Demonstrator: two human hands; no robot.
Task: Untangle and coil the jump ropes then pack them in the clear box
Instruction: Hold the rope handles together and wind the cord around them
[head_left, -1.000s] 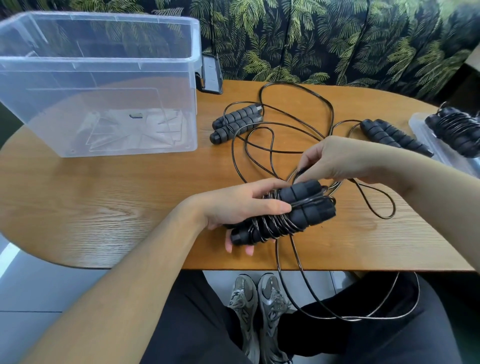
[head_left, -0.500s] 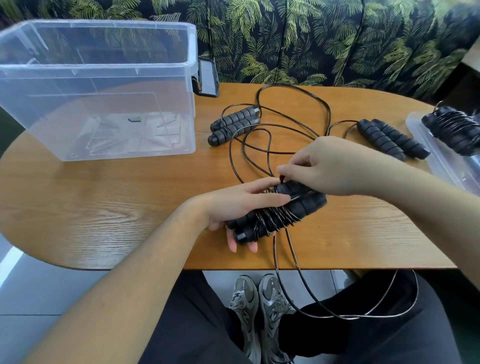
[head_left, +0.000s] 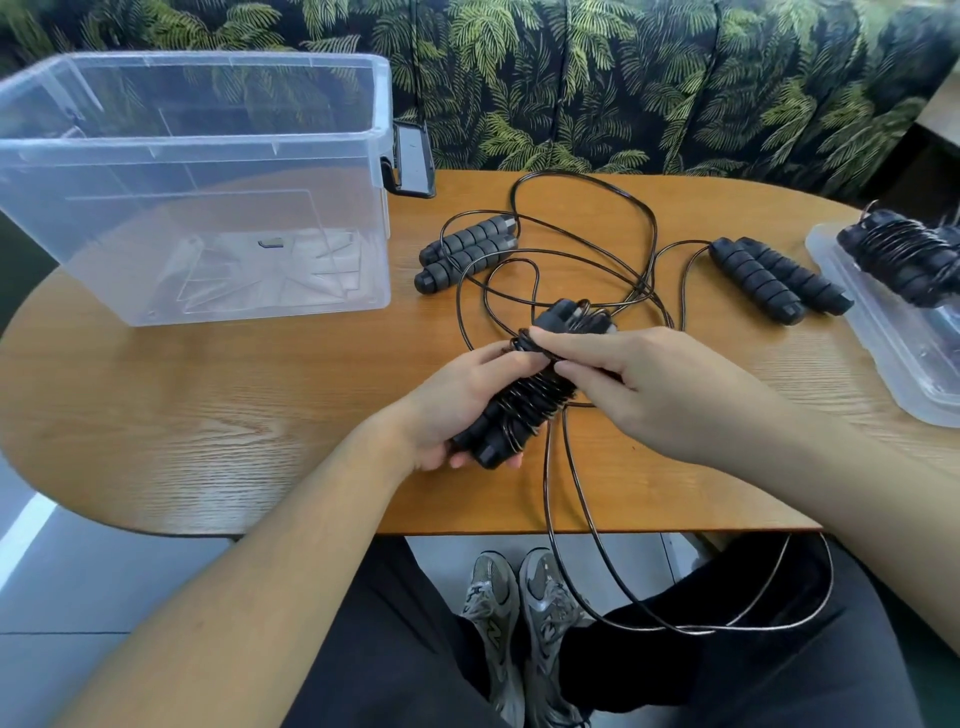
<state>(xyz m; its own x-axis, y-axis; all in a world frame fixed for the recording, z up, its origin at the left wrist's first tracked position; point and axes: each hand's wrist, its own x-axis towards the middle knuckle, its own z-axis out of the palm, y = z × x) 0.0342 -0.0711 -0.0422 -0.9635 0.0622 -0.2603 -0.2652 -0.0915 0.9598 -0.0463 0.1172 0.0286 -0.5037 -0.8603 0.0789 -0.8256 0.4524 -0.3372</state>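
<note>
My left hand (head_left: 447, 410) grips a pair of black foam jump-rope handles (head_left: 524, 405) with thin black cord wound round their middle. My right hand (head_left: 649, 395) pinches that cord against the upper part of the handles. The loose rest of the cord (head_left: 571, 519) hangs off the table's front edge in a long loop over my lap. Two more handle pairs lie on the table, one (head_left: 467, 252) at centre back and one (head_left: 774, 278) to the right, their cords (head_left: 597, 228) tangled between them. The clear box (head_left: 197, 192) stands open at the back left.
The oval wooden table (head_left: 208, 415) has a leaf-patterned bench back behind it. A clear lid (head_left: 893, 358) at the right edge carries another coiled rope (head_left: 909, 254). A black clip-like object (head_left: 413, 161) sits behind the box. My shoes and legs are under the front edge.
The handle bundle has turned from lying across to pointing away from me. My right hand has come down over its upper end with the cord, adding to the wrap.
</note>
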